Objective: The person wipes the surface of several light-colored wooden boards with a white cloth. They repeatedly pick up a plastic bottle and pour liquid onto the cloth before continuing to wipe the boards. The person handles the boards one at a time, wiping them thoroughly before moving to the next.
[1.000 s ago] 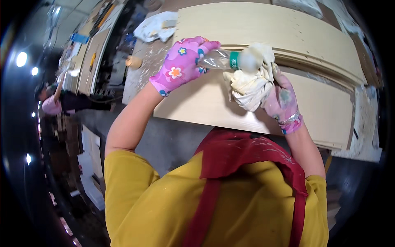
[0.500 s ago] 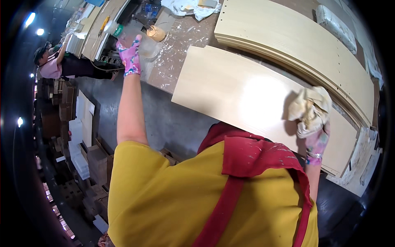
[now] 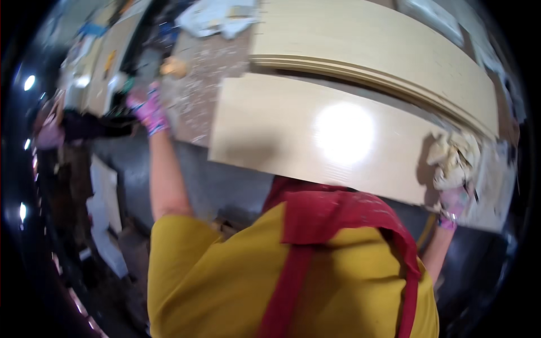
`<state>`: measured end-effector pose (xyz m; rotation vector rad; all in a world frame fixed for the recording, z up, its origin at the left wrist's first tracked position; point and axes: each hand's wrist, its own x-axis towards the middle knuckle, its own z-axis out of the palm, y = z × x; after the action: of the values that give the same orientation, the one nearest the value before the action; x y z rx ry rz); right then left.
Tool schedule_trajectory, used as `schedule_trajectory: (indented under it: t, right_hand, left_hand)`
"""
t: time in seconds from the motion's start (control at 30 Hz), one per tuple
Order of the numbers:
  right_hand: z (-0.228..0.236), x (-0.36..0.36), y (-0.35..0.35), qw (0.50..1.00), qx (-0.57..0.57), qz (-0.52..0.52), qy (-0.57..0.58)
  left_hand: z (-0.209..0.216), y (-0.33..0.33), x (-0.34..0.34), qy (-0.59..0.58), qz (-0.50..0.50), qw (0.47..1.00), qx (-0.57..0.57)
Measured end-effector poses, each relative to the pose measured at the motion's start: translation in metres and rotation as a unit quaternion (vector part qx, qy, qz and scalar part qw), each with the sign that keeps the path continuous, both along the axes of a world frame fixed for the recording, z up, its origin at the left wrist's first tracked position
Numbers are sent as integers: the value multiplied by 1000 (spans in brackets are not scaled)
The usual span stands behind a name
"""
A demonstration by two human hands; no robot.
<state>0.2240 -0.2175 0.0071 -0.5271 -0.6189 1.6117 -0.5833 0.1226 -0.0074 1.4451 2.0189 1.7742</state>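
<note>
My left hand (image 3: 149, 110), in a pink patterned glove, is stretched out at the far left, gripping a clear plastic bottle with a green band (image 3: 128, 84). Motion smears the bottle, and its body is hard to make out. At the right end of a pale wooden panel (image 3: 270, 121), my right hand (image 3: 454, 201), gloved alike, holds a bunched cream rag (image 3: 453, 160). The rag hides part of the panel's end. A bright glare lies on the panel's middle.
Beyond the panel lies a stack of pale boards (image 3: 366, 39). An orange-topped container (image 3: 173, 67) and a white cloth (image 3: 217, 17) are on the stained worktop (image 3: 205, 84). Another person (image 3: 51, 132) stands at the far left. Leaning sheets (image 3: 107, 186) rise from the floor.
My right hand has carried the rag rightward to the panel's end. My left hand has drawn nearer with the bottle, away from the orange-topped container. The whole view has turned.
</note>
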Motion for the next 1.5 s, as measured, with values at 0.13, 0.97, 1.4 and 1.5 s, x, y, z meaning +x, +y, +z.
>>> schedule_trajectory:
  t: [0.13, 0.97, 1.4, 1.5]
  right_hand:
    - [45, -21, 7, 876, -210, -429, -58]
    - [12, -32, 115, 424, -34, -204, -881]
    - [26, 23, 89, 420, -123, -186, -880]
    - [32, -13, 103, 385, -67, -126, -912]
  left_hand:
    - [-3, -18, -21, 47, -10, 998, -43]
    - [37, -119, 334, 506, -463, 713, -147]
    - [38, -117, 336, 504, -466, 711, -153]
    - [37, -116, 336, 501, -468, 713, -150]
